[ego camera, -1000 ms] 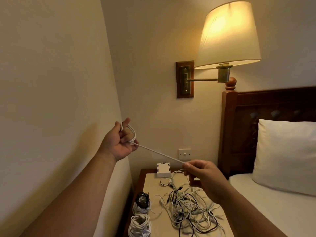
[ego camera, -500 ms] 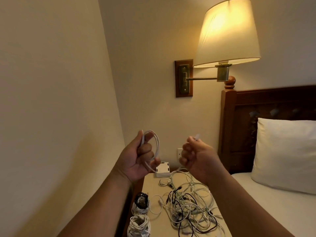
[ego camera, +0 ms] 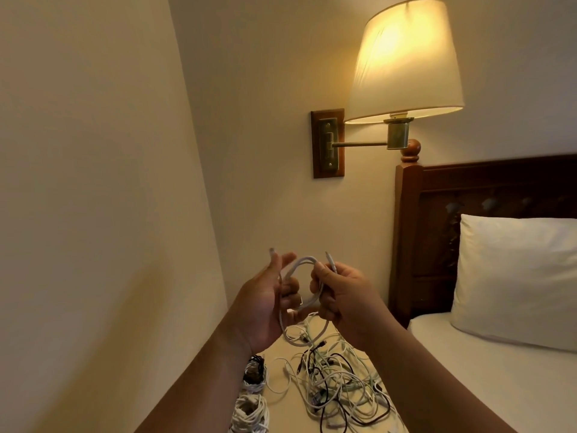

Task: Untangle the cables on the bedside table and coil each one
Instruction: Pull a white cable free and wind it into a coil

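While the white cable (ego camera: pixel 304 266) stands as a small loop in the air above the bench (ego camera: pixel 281 414), both hands are closed on it: the left hand (ego camera: pixel 265 304) curls round one side, and the right hand (ego camera: pixel 346 301) pinches the other, a plug end poking up. Two finished coils (ego camera: pixel 249 414) sit at the bench's left edge (one includes something black). Beside them the tangle (ego camera: pixel 337 379) of white and black cables lies unsorted, so I judge most of the work remains.

Both forearms enter from the lower edge, the 2 hands raised close together, palms facing each other. Left hand (ego camera: pixel 265 304) grips the left side of a white cable loop (ego camera: pixel 304 260) with curled fingers, thumb upright. Right hand (ego camera: pixel 343 301) pinches the opposite side.
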